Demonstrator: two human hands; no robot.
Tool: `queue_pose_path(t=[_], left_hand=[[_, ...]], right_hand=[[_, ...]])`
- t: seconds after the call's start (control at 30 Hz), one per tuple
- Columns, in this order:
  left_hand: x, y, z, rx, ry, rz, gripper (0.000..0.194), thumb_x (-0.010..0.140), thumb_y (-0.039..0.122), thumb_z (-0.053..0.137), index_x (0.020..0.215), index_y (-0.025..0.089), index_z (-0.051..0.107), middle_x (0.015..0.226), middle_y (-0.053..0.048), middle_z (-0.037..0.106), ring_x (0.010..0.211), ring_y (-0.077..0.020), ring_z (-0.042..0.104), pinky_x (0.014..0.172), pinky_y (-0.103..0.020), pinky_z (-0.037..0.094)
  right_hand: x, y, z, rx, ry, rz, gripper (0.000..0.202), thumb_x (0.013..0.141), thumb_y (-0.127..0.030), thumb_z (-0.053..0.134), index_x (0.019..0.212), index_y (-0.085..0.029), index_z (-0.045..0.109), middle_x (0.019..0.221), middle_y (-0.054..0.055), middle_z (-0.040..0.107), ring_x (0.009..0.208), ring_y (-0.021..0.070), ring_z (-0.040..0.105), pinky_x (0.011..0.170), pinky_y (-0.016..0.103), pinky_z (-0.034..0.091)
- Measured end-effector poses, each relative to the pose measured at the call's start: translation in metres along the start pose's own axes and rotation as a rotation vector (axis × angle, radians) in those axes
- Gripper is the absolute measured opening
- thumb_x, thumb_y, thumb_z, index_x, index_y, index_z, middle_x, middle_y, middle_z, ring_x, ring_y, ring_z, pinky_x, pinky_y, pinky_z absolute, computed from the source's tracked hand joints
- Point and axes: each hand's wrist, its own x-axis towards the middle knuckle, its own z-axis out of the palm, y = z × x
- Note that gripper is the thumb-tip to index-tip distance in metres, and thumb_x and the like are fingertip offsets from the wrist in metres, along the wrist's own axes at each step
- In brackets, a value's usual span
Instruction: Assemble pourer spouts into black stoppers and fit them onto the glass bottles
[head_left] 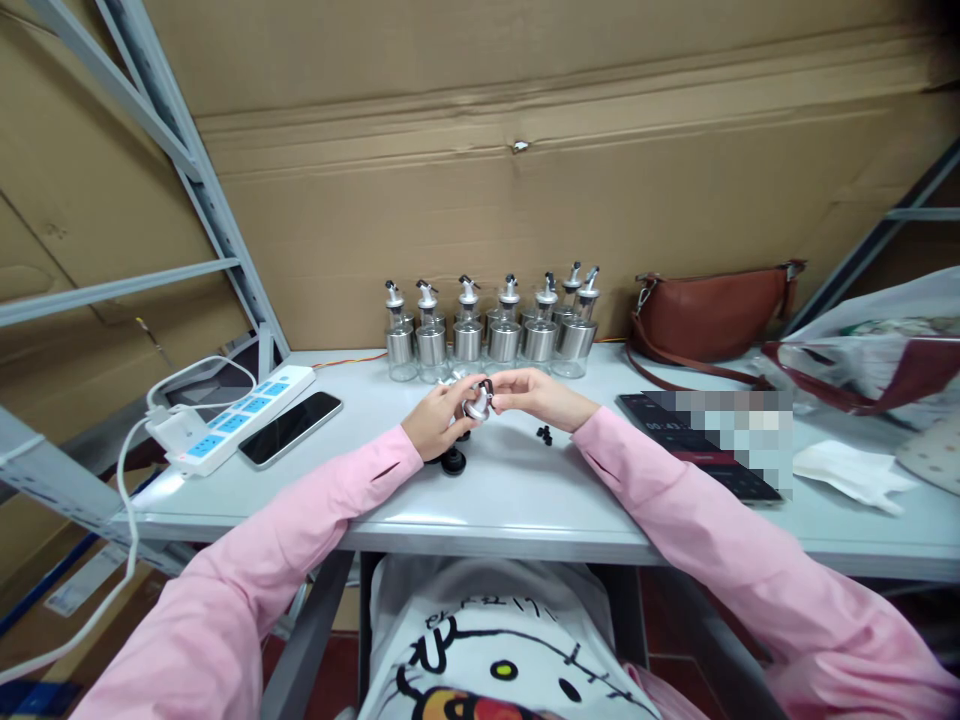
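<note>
My left hand (439, 418) is closed round a silver pourer top (477, 406) above the middle of the table. On its right side, my right hand (536, 393) pinches at the small black cap (486, 388) on the pourer's spout. Black round stoppers (453, 461) lie just below my left hand, partly hidden by it. Several tiny black caps (545, 435) sit on the table below my right hand. Behind both hands stand glass bottles with steel bands (467, 340), in rows, with silver pourers and black tips on them.
At the left on the grey table (495, 510) are a white power strip (247, 415) and a phone (291, 430). A tablet (697, 445), a brown bag (709, 315), a white tissue (851, 472) and a plastic bag (885, 350) lie at the right. Cardboard stands behind.
</note>
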Motion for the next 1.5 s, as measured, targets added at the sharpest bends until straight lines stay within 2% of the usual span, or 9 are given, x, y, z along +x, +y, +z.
queue_pose_path(t=[0.17, 0.37, 0.57, 0.7, 0.87, 1.07, 1.2, 1.3, 1.5], left_hand=[[-0.0005, -0.0001, 0.0011, -0.003, 0.025, 0.014, 0.050, 0.082, 0.024, 0.052, 0.129, 0.017, 0.038, 0.110, -0.010, 0.062, 0.075, -0.0157, 0.059, 0.082, -0.033, 0.046], [-0.0004, -0.0010, 0.0036, -0.058, 0.082, 0.019, 0.053, 0.086, 0.041, 0.051, 0.131, 0.020, 0.034, 0.103, -0.006, 0.064, 0.063, -0.0112, 0.059, 0.079, -0.030, 0.046], [0.0002, -0.0021, 0.0031, -0.052, 0.085, 0.058, 0.072, 0.080, 0.058, 0.051, 0.137, 0.021, 0.026, 0.100, -0.005, 0.066, 0.057, -0.0098, 0.057, 0.076, -0.028, 0.047], [0.0000, -0.0015, 0.0029, -0.033, 0.077, 0.058, 0.080, 0.077, 0.063, 0.050, 0.140, 0.022, 0.021, 0.102, -0.004, 0.066, 0.053, -0.0086, 0.054, 0.073, -0.026, 0.048], [0.0001, -0.0009, 0.0040, -0.026, 0.069, 0.072, 0.078, 0.077, 0.064, 0.048, 0.139, 0.021, 0.025, 0.105, -0.005, 0.065, 0.049, -0.0075, 0.050, 0.068, -0.025, 0.049], [0.0003, -0.0006, 0.0025, -0.035, 0.027, 0.045, 0.071, 0.079, 0.056, 0.055, 0.135, 0.020, 0.030, 0.104, -0.006, 0.067, 0.053, -0.0087, 0.056, 0.070, -0.026, 0.049], [0.0007, 0.0000, -0.0002, -0.008, 0.043, -0.015, 0.056, 0.080, 0.044, 0.060, 0.126, 0.018, 0.039, 0.104, -0.007, 0.067, 0.055, -0.0090, 0.059, 0.075, -0.028, 0.048], [0.0012, 0.0008, -0.0008, 0.054, 0.076, -0.007, 0.051, 0.080, 0.038, 0.062, 0.122, 0.018, 0.042, 0.103, -0.006, 0.067, 0.056, -0.0096, 0.059, 0.081, -0.031, 0.046], [0.0023, 0.0013, -0.0001, 0.212, 0.098, 0.039, 0.051, 0.078, 0.041, 0.064, 0.119, 0.018, 0.043, 0.094, -0.003, 0.071, 0.061, -0.0138, 0.060, 0.092, -0.037, 0.040]], right_hand=[[-0.0016, -0.0007, -0.0015, 0.046, -0.024, 0.043, 0.029, 0.061, -0.028, 0.077, 0.086, -0.015, 0.069, 0.080, 0.001, 0.066, 0.072, 0.0109, 0.055, 0.073, 0.028, 0.039], [-0.0007, 0.0011, -0.0038, 0.097, -0.048, 0.037, 0.028, 0.067, -0.035, 0.073, 0.087, -0.016, 0.069, 0.082, 0.001, 0.064, 0.076, 0.0102, 0.055, 0.073, 0.027, 0.039], [0.0001, 0.0051, -0.0031, 0.148, -0.061, 0.065, 0.029, 0.066, -0.036, 0.074, 0.086, -0.016, 0.068, 0.080, 0.000, 0.063, 0.075, 0.0098, 0.055, 0.074, 0.027, 0.040], [0.0010, 0.0055, -0.0002, 0.136, -0.051, 0.057, 0.031, 0.063, -0.036, 0.076, 0.082, -0.014, 0.067, 0.078, 0.001, 0.063, 0.071, 0.0096, 0.055, 0.073, 0.027, 0.039], [0.0020, 0.0047, 0.0022, 0.110, -0.015, 0.050, 0.032, 0.060, -0.039, 0.078, 0.072, -0.012, 0.064, 0.068, -0.001, 0.061, 0.064, 0.0084, 0.052, 0.069, 0.026, 0.038], [0.0012, 0.0061, 0.0001, 0.097, -0.054, 0.065, 0.031, 0.062, -0.037, 0.077, 0.075, -0.013, 0.064, 0.069, -0.001, 0.061, 0.064, 0.0083, 0.052, 0.067, 0.026, 0.039], [0.0003, 0.0056, -0.0009, 0.130, -0.029, 0.080, 0.028, 0.065, -0.036, 0.074, 0.080, -0.013, 0.065, 0.075, 0.000, 0.062, 0.065, 0.0081, 0.053, 0.069, 0.026, 0.040], [0.0004, 0.0043, -0.0004, 0.133, -0.031, 0.081, 0.028, 0.065, -0.035, 0.074, 0.082, -0.014, 0.066, 0.076, 0.001, 0.063, 0.069, 0.0089, 0.055, 0.070, 0.026, 0.040], [0.0019, 0.0038, 0.0048, 0.067, -0.013, 0.082, 0.030, 0.063, -0.034, 0.075, 0.084, -0.015, 0.064, 0.074, -0.001, 0.062, 0.067, 0.0084, 0.054, 0.068, 0.025, 0.041]])
